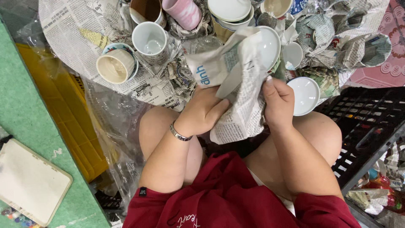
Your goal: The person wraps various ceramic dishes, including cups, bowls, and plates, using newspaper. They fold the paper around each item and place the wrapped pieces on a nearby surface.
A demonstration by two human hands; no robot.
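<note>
My left hand (204, 110) and my right hand (276, 101) both grip a crumpled sheet of newspaper (238, 80) held over my knees. The paper is folded around a white bowl (270, 44), whose rim shows above my right hand. A metal bracelet (179, 134) circles my left wrist. How much of the bowl the paper covers is hidden by the folds.
Several cups and bowls lie on spread newspaper ahead: a cream cup (116, 65), a white cup (150, 39), a pink cup (183, 12), a small white bowl (304, 95). A yellow crate (71, 118) is at left, a black crate (363, 122) at right, a green surface (25, 109) with a tablet (29, 181).
</note>
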